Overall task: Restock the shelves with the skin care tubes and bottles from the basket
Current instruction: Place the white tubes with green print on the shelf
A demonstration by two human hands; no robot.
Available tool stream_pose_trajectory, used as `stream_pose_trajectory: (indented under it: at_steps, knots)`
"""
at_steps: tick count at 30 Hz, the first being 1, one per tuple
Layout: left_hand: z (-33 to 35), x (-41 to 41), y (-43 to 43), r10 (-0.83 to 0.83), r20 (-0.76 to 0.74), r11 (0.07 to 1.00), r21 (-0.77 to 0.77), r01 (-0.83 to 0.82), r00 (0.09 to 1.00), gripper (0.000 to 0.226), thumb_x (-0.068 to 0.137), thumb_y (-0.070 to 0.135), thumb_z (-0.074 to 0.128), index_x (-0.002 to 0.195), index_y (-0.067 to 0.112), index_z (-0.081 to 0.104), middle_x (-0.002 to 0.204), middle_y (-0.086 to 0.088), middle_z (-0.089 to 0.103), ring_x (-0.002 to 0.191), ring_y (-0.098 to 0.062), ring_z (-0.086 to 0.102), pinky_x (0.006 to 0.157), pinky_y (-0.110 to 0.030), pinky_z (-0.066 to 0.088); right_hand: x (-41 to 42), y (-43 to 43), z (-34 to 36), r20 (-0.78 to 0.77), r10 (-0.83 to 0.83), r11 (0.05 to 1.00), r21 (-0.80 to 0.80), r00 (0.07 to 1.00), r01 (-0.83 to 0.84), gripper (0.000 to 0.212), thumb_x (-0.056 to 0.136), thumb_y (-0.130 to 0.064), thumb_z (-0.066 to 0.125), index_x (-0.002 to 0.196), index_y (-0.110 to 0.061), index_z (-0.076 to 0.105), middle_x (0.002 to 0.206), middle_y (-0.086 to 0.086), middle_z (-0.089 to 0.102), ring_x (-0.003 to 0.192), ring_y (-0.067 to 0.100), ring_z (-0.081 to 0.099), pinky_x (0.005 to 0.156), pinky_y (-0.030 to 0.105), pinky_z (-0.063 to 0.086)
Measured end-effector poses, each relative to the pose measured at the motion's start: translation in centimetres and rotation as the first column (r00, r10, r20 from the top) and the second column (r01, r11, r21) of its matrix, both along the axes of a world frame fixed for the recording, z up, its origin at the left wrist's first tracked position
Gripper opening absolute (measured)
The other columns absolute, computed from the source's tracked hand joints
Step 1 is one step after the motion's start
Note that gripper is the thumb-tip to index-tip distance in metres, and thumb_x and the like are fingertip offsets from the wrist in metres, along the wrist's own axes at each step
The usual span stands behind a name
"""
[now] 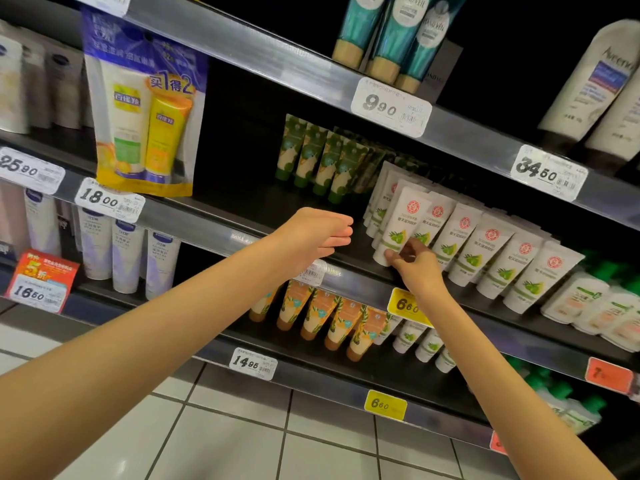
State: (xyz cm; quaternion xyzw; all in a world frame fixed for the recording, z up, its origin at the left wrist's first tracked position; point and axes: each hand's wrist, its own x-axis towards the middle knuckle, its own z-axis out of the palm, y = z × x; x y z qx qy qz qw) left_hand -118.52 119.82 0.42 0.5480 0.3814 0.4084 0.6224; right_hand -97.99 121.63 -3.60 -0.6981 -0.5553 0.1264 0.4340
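White plastic tube with a green olive print (403, 220) stands cap-down on the dark middle shelf (249, 202), its crimped end leaning up and right. It is at the left end of a row of matching tubes (485, 244). The left hand (318, 233) hovers beside it, fingers (341, 233) straight and together. The right hand (414, 265) pinches its cap.

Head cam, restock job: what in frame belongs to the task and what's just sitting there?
Job: white olive tube, pinched at its cap by the right hand; left hand, open beside it; matching white tube row; middle shelf.
Just there: green tubes; orange tubes below; hanging twin pack; teal tubes up top; price tags.
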Motion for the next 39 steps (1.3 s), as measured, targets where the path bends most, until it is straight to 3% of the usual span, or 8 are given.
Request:
stream_pose_trajectory:
  at_steps: [5,9,14,18,21,29,32,39]
  knots:
    - [-0.2,0.2,0.1,0.015,-0.021,1.0,0.015,-0.015,1.0,0.034,0.095,0.011,0.046,0.128,0.006,0.05,0.129,-0.01,0.056,0.118,-0.018,0.055,0.091,-0.023,0.039,-0.4,-0.4,-0.2,-0.064,-0.013,0.999,0.036,0.998,0.016,0.04,0.088,-0.018,0.062,0.124,-0.008,0.051,0.119,0.009,0.061,0.102,0.015,0.054,0.086,0.025,0.042]
    - [-0.4,-0.1,0.0,0.04,-0.074,0.997,0.068,-0.035,0.996,0.032,0.094,0.008,0.047,0.126,0.007,0.053,0.127,-0.01,0.058,0.114,-0.016,0.057,0.09,-0.022,0.04,-1.9,-2.7,-0.8,-0.155,-0.136,0.934,0.309,0.978,0.179,0.04,0.087,-0.024,0.064,0.122,-0.011,0.05,0.111,0.007,0.057,0.094,0.012,0.056,0.085,0.023,0.048]
    - [-1.3,-4.9,-1.4,0.166,-0.288,0.941,0.331,-0.064,0.943,0.026,0.092,0.015,0.052,0.117,0.018,0.059,0.111,0.0,0.063,0.094,-0.004,0.058,0.071,-0.008,0.044,-8.9,-5.0,-0.6,-0.007,0.242,0.904,0.364,0.97,-0.223,0.015,0.091,-0.013,0.056,0.104,-0.019,0.057,0.091,-0.009,0.057,0.081,-0.007,0.053,0.071,0.005,0.041]
    - [-4.5,-16.6,-7.1,0.317,-0.426,0.903,0.408,-0.133,0.848,0.017,0.09,0.012,0.054,0.101,0.022,0.063,0.101,0.003,0.067,0.093,-0.006,0.062,0.078,-0.013,0.051,-17.4,-5.8,-0.9,-0.11,0.628,0.776,0.17,0.77,-0.608,0.015,0.092,-0.015,0.055,0.103,-0.021,0.061,0.092,-0.007,0.062,0.082,-0.003,0.059,0.07,0.009,0.047]
    - [-6.6,-26.0,-14.5,0.538,-0.526,0.821,0.504,-0.268,0.659,0.022,0.087,0.003,0.055,0.099,0.02,0.063,0.1,0.005,0.067,0.094,-0.001,0.062,0.091,-0.016,0.046,-25.4,-6.5,-2.1,-0.185,0.803,0.578,0.011,0.567,-0.816,0.012,0.09,-0.014,0.057,0.097,-0.022,0.063,0.091,-0.003,0.066,0.086,0.009,0.062,0.076,0.018,0.05]
    - [-9.8,-42.7,-32.1,0.762,-0.627,0.517,0.439,-0.735,0.161,0.029,0.088,0.0,0.052,0.095,0.027,0.061,0.101,0.005,0.068,0.094,-0.001,0.062,0.087,-0.011,0.045,-41.7,-14.0,-5.5,-0.234,0.972,-0.013,-0.13,0.018,-0.991,0.016,0.085,-0.013,0.061,0.089,-0.027,0.067,0.087,-0.012,0.068,0.082,0.0,0.062,0.073,0.008,0.043]
    - [-13.4,-45.1,-37.0,0.683,-0.729,0.433,0.364,-0.825,0.036,0.026,0.087,-0.003,0.053,0.098,0.019,0.061,0.1,-0.004,0.068,0.093,-0.015,0.063,0.089,-0.027,0.047,-44.7,-16.3,-6.6,-0.233,0.969,-0.107,-0.114,-0.078,-0.988,0.016,0.083,-0.014,0.061,0.086,-0.029,0.067,0.088,-0.016,0.068,0.083,0.0,0.064,0.074,0.006,0.044]
    - [-19.5,-49.0,-39.6,0.602,-0.797,0.313,0.188,-0.931,0.041,0.02,0.088,0.004,0.055,0.103,0.01,0.066,0.102,-0.003,0.068,0.098,-0.022,0.063,0.093,-0.035,0.046,-51.4,-17.5,-7.8,-0.33,0.937,-0.165,-0.139,-0.111,-0.976,0.017,0.085,-0.007,0.06,0.085,-0.022,0.068,0.086,-0.009,0.07,0.079,0.002,0.065,0.075,0.01,0.048]
